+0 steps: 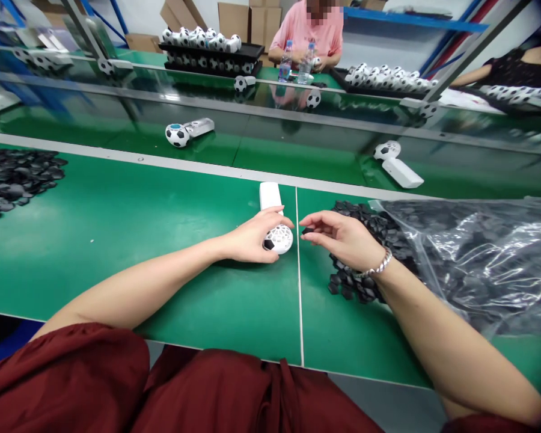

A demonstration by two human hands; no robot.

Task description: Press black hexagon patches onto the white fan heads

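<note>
My left hand (255, 237) curls round the round head of a handheld fan (280, 239) that lies on the green table. That head is a white football-patterned grille with a black patch at its left side, and its white handle (270, 195) points away from me. Just right of it, my right hand (338, 236) pinches a small black plastic piece (306, 231) between thumb and fingers, a little apart from the fan. Under and beyond the right hand spreads a pile of black pieces (342, 287).
A clear plastic bag (487, 258) of black pieces lies at the right. Another black heap (13, 180) is at far left. Football fans (177, 135) lie on the belt beyond a metal rail (139, 159). Across it, a person in pink (304, 36) sits near loaded trays (211, 63).
</note>
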